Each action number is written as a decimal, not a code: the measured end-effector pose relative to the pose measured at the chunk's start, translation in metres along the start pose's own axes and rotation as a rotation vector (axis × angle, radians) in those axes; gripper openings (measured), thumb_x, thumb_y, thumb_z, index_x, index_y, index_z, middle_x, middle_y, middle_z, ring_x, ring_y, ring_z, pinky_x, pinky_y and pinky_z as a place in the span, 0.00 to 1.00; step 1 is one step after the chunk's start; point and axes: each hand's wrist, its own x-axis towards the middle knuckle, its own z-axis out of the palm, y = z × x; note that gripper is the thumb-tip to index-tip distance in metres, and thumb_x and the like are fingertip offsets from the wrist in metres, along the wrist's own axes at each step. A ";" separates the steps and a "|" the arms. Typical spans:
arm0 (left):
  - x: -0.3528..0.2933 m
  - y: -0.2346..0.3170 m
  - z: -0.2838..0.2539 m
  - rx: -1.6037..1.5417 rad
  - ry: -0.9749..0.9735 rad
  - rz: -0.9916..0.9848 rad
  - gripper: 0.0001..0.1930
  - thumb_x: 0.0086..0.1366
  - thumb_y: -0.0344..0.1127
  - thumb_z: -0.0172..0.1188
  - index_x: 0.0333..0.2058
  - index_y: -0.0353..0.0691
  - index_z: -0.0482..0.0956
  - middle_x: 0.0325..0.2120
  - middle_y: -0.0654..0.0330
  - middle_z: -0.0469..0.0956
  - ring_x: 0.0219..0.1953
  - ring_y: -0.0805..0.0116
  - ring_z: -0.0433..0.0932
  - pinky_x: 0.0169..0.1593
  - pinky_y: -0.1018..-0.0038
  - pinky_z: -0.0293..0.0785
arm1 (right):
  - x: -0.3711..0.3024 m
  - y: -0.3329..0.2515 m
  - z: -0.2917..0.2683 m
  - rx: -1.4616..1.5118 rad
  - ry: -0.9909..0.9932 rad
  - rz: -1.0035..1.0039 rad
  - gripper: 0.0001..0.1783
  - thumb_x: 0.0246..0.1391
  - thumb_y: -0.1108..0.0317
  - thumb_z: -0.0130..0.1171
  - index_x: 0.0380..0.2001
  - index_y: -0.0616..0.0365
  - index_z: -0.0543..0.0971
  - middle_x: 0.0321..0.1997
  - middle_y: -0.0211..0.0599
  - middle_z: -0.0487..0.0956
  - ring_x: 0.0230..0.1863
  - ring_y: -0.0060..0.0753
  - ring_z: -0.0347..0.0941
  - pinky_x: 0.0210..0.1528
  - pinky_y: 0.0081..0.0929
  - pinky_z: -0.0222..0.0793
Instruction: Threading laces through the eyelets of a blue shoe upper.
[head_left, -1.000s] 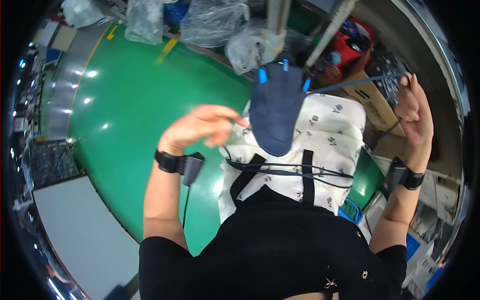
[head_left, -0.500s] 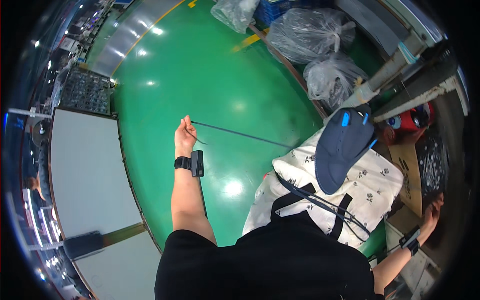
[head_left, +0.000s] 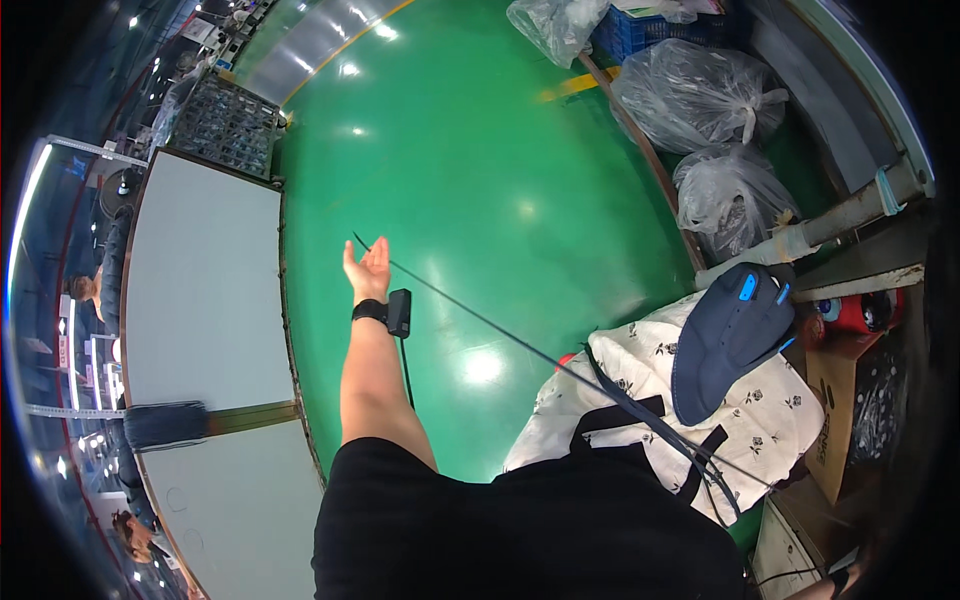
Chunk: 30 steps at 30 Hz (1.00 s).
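Thin dark-navy flat cord (head_left: 622,400) stretches taut from far left across the black-flowered white cloth (head_left: 762,412), beside the navy, blue-tabbed shoe-shaped piece (head_left: 722,350). Left hand (head_left: 371,268): grip loosely closed on cord, short end protruding. Right hand (head_left: 852,568): barely visible, near right; cannot tell grip. Versus 0.5 s ago, right hand is lower. Floor (head_left: 440,180) glossy green; clear plastic bags (head_left: 700,95) far right.

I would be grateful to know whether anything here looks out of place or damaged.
Nothing looks spilled or clearly broken. The one thing that stands out is the pale metal frame at the right, whose surface looks scuffed and stained. The navy piece lies on the floral cloth with no visible damage.
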 end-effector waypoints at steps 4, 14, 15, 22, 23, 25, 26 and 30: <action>0.003 0.110 -0.020 0.341 -0.319 0.137 0.22 0.64 0.39 0.60 0.45 0.23 0.69 0.43 0.47 0.76 0.44 0.58 0.77 0.55 0.68 0.74 | -0.033 0.056 0.169 0.014 0.197 0.044 0.28 0.65 0.64 0.43 0.64 0.67 0.60 0.55 0.36 0.72 0.52 0.24 0.65 0.55 0.20 0.60; -0.133 -0.165 0.050 1.403 -0.861 0.353 0.05 0.62 0.30 0.62 0.35 0.37 0.76 0.47 0.54 0.73 0.45 0.65 0.75 0.46 0.71 0.73 | -0.141 -0.016 0.553 -1.160 -0.097 -0.528 0.10 0.54 0.80 0.55 0.38 0.61 0.81 0.41 0.35 0.75 0.30 0.23 0.73 0.31 0.21 0.69; -0.165 -0.193 0.058 1.495 -1.162 0.608 0.05 0.61 0.29 0.62 0.33 0.36 0.75 0.48 0.53 0.71 0.49 0.61 0.74 0.50 0.68 0.72 | -0.156 -0.002 0.585 -0.821 -0.185 -0.217 0.12 0.51 0.83 0.54 0.38 0.60 0.81 0.41 0.37 0.77 0.27 0.24 0.74 0.29 0.22 0.69; -0.335 -0.296 0.075 1.255 -1.609 0.519 0.04 0.60 0.24 0.60 0.32 0.35 0.73 0.46 0.55 0.67 0.41 0.66 0.72 0.42 0.74 0.71 | -0.200 0.078 0.651 -0.345 -0.331 0.360 0.05 0.59 0.73 0.56 0.36 0.63 0.75 0.23 0.32 0.79 0.18 0.16 0.67 0.21 0.17 0.63; -0.335 -0.303 0.069 1.263 -1.619 0.511 0.04 0.60 0.24 0.60 0.32 0.35 0.73 0.46 0.55 0.67 0.41 0.66 0.72 0.42 0.74 0.71 | -0.202 0.085 0.652 -0.374 -0.326 0.321 0.05 0.58 0.72 0.57 0.34 0.63 0.76 0.22 0.31 0.79 0.18 0.16 0.68 0.22 0.19 0.63; -0.332 -0.315 0.064 1.209 -1.669 0.488 0.03 0.60 0.24 0.60 0.30 0.34 0.74 0.35 0.61 0.68 0.32 0.73 0.66 0.36 0.78 0.67 | -0.202 0.095 0.658 -0.395 -0.308 0.288 0.05 0.57 0.71 0.58 0.32 0.62 0.77 0.22 0.31 0.79 0.19 0.17 0.68 0.23 0.20 0.63; -0.329 -0.316 0.062 1.216 -1.678 0.482 0.03 0.60 0.24 0.60 0.30 0.34 0.74 0.35 0.61 0.68 0.32 0.73 0.66 0.36 0.78 0.67 | -0.200 0.101 0.659 -0.432 -0.287 0.277 0.06 0.57 0.70 0.58 0.31 0.62 0.78 0.21 0.31 0.79 0.19 0.18 0.69 0.24 0.21 0.64; -0.330 -0.310 0.067 1.332 -1.574 0.295 0.03 0.58 0.25 0.62 0.29 0.34 0.76 0.27 0.62 0.70 0.27 0.71 0.70 0.32 0.76 0.67 | -0.192 0.099 0.659 -0.532 -0.329 0.301 0.08 0.54 0.67 0.59 0.31 0.62 0.79 0.19 0.34 0.78 0.21 0.24 0.72 0.26 0.24 0.65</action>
